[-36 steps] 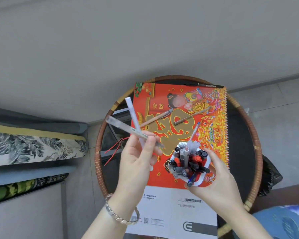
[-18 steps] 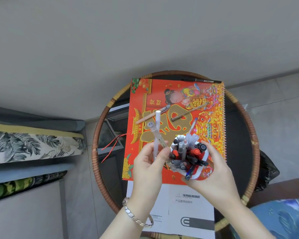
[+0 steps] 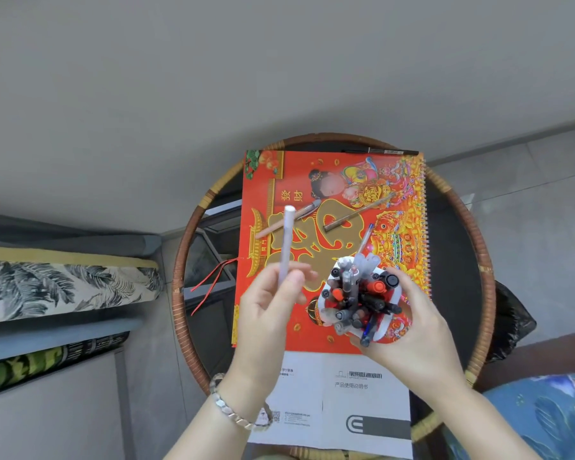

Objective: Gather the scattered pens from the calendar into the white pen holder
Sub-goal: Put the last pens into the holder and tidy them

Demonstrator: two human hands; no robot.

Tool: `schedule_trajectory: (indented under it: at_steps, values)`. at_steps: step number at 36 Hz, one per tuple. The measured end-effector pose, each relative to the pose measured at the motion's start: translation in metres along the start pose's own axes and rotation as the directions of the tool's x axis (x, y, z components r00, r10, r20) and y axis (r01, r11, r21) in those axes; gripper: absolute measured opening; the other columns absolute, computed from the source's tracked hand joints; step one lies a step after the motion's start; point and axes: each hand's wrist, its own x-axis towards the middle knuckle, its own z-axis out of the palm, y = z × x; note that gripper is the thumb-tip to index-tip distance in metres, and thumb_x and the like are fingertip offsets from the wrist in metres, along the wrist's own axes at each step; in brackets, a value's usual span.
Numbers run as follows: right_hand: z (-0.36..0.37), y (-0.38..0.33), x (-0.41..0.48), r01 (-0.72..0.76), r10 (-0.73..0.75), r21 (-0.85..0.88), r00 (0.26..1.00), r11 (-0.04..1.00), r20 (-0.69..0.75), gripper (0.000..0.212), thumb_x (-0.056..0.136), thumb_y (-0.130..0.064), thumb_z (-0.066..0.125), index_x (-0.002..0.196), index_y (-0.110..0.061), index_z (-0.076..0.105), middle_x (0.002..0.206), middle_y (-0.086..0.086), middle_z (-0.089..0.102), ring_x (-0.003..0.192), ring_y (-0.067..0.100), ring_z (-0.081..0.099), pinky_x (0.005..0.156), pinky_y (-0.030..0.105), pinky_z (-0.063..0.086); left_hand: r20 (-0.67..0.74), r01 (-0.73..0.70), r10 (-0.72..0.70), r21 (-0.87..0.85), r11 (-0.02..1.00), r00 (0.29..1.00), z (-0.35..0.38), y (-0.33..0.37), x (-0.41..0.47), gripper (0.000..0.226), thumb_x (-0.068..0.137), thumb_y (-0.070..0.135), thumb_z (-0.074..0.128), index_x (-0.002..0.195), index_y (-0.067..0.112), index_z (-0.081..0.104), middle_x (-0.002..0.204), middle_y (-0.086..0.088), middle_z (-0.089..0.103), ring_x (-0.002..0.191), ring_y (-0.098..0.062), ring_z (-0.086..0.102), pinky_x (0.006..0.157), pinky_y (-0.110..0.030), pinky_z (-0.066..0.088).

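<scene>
- Left hand [image 3: 269, 303], lower centre of frame, grip pinched on a white pen [image 3: 286, 242]; pen points up the frame, top end over the calendar's gold character.
- Right hand [image 3: 412, 330], lower right of centre, grip wrapped round the white pen holder [image 3: 387, 330]; fingers curl along its right side & under its near edge.
- Holder is crammed w/ pens, caps black, grey, red & blue, ends fanning toward the camera. It sits over the calendar's lower right part; can't tell if it touches the calendar.
- White pen is just left of the holder, apart from it.
- Red & gold calendar [image 3: 276, 180] lies flat on the round rattan-rimmed bench [image 3: 478, 260], spiral binding along its right edge.
- Still loose on the calendar: a tan pen w/ grey tip [image 3: 292, 216] at centre left, a brown pen [image 3: 359, 212] to its right, both slanting up to the right.
- A thin blue-tipped pen [image 3: 365, 239] slants just above the holder.
- A black pen [image 3: 380, 151] lies along the calendar's top edge.
- White booklet [image 3: 346, 400] under the calendar's near edge, bottom centre.
- Metal bracelet [image 3: 236, 415] on the left wrist.
- Leaf-print cushion [image 3: 63, 287] at left of frame.
</scene>
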Motion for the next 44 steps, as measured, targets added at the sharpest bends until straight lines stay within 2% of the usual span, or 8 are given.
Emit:
schedule_trajectory:
  at_steps: [3, 8, 16, 21, 25, 32, 38, 44]
  values:
    - [-0.001, -0.003, 0.000, 0.000, 0.000, -0.025, 1.000, 1.000, -0.005, 0.092, 0.055, -0.018, 0.085, 0.132, -0.037, 0.040, 0.115, -0.022, 0.047, 0.109, 0.002, 0.043, 0.086, 0.024, 0.035, 0.025, -0.028, 0.028, 0.005, 1.000, 0.999, 0.002, 0.015, 0.003, 0.023, 0.067, 0.044, 0.061, 0.077, 0.024, 0.068, 0.077, 0.005, 0.066, 0.058, -0.002, 0.054, 0.052, -0.008, 0.041]
    - [-0.001, -0.002, -0.002, -0.005, 0.005, -0.009, 0.999, 1.000, -0.034, 0.093, 0.052, -0.020, 0.087, 0.130, -0.038, 0.042, 0.117, -0.018, 0.053, 0.113, 0.009, 0.051, 0.085, 0.025, 0.037, 0.028, 0.054, -0.062, 0.222, 0.974, 0.998, 0.009, 0.013, 0.007, 0.007, 0.078, 0.011, 0.070, 0.074, 0.015, 0.067, 0.060, 0.014, 0.064, 0.056, 0.006, 0.055, 0.052, -0.004, 0.042]
    - [0.000, -0.001, -0.003, 0.017, -0.018, -0.024, 0.997, 1.000, -0.069, 0.094, 0.048, -0.028, 0.090, 0.129, -0.035, 0.044, 0.121, -0.018, 0.053, 0.117, 0.008, 0.051, 0.089, 0.027, 0.041, 0.013, 0.120, -0.128, 0.252, 0.960, 0.992, 0.020, 0.010, 0.006, 0.007, 0.080, 0.011, 0.069, 0.082, 0.011, 0.062, 0.066, 0.003, 0.057, 0.051, 0.006, 0.055, 0.046, -0.005, 0.040]
    - [-0.002, 0.008, 0.000, -0.045, 0.048, 0.043, 0.997, 0.998, -0.056, 0.087, 0.046, -0.037, 0.090, 0.123, -0.037, 0.048, 0.117, -0.015, 0.062, 0.108, 0.008, 0.060, 0.090, 0.039, 0.051, 0.095, 0.187, -0.221, 0.278, 0.942, 0.971, 0.020, 0.010, 0.005, 0.016, 0.093, 0.026, 0.047, 0.108, 0.020, 0.052, 0.077, 0.002, 0.057, 0.049, 0.004, 0.048, 0.050, -0.012, 0.039]
    - [-0.007, 0.015, 0.004, -0.064, 0.065, 0.009, 0.995, 0.998, -0.082, 0.093, 0.045, -0.042, 0.089, 0.127, -0.037, 0.045, 0.121, -0.015, 0.060, 0.109, 0.010, 0.059, 0.090, 0.041, 0.051, 0.084, 0.209, -0.244, 0.300, 0.931, 0.966, 0.000, 0.015, 0.011, 0.026, 0.097, 0.012, 0.037, 0.118, 0.028, 0.040, 0.077, 0.005, 0.066, 0.063, -0.005, 0.053, 0.052, -0.022, 0.041]
    - [-0.014, 0.023, 0.008, -0.079, 0.079, 0.012, 0.989, 0.997, -0.122, 0.098, 0.041, -0.052, 0.084, 0.128, -0.033, 0.043, 0.124, -0.011, 0.059, 0.115, 0.015, 0.057, 0.094, 0.045, 0.049, 0.093, 0.116, -0.201, 0.555, 0.824, 0.975, -0.030, 0.029, 0.014, 0.006, 0.082, 0.015, 0.067, 0.084, 0.020, 0.068, 0.065, -0.002, 0.068, 0.041, -0.007, 0.055, 0.041, -0.021, 0.043]
    - [-0.014, 0.021, 0.006, -0.080, 0.081, 0.013, 0.990, 0.997, -0.113, 0.095, 0.044, -0.047, 0.085, 0.128, -0.036, 0.043, 0.126, -0.010, 0.058, 0.116, 0.014, 0.056, 0.094, 0.045, 0.049, 0.151, -0.050, -0.075, 0.686, 0.726, 0.986, -0.036, 0.037, 0.012, 0.019, 0.078, 0.012, 0.068, 0.072, 0.030, 0.072, 0.082, 0.009, 0.066, 0.069, -0.014, 0.063, 0.063, -0.023, 0.052]
    - [-0.008, 0.009, 0.000, -0.033, 0.030, -0.033, 0.996, 0.999, -0.084, 0.095, 0.047, -0.032, 0.090, 0.128, -0.040, 0.042, 0.130, -0.017, 0.052, 0.119, 0.011, 0.052, 0.096, 0.039, 0.046, 0.154, -0.078, -0.030, 0.652, 0.754, 0.988, -0.019, 0.036, 0.007, 0.018, 0.073, 0.022, 0.075, 0.073, 0.036, 0.065, 0.077, 0.017, 0.068, 0.072, -0.001, 0.063, 0.063, -0.024, 0.056]
